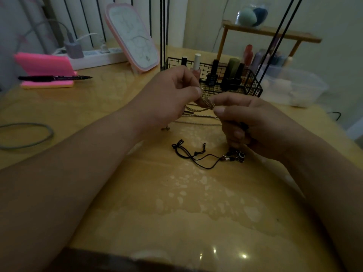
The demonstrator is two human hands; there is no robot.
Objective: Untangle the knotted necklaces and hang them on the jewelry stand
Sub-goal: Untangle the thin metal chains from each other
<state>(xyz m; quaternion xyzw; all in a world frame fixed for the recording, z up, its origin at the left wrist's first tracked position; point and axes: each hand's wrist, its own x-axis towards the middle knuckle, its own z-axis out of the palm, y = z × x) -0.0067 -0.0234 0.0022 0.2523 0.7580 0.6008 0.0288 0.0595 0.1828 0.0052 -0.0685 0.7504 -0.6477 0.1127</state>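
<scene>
Both hands are raised over the middle of the wooden table [121,193]. My left hand [172,95] pinches a silver chain necklace [206,102] between thumb and fingers. My right hand [247,118] pinches the same chain right beside it, where the links bunch together. More silver chain [196,115] trails down onto the table behind the hands. A black cord necklace [198,159] with dark beads and a metal charm [240,157] lies on the table under my right hand; part of it seems to run up into that hand's curled fingers. Thin black rods [164,32] rise behind.
A black wire basket [253,85] of nail polish bottles stands just behind the hands. A pink-framed mirror [131,34], a power strip [98,55], pink sticky notes [45,65] with a black pen [55,77] sit at the back left. A clear plastic box [294,87] and a wooden shelf [275,34] are at the back right.
</scene>
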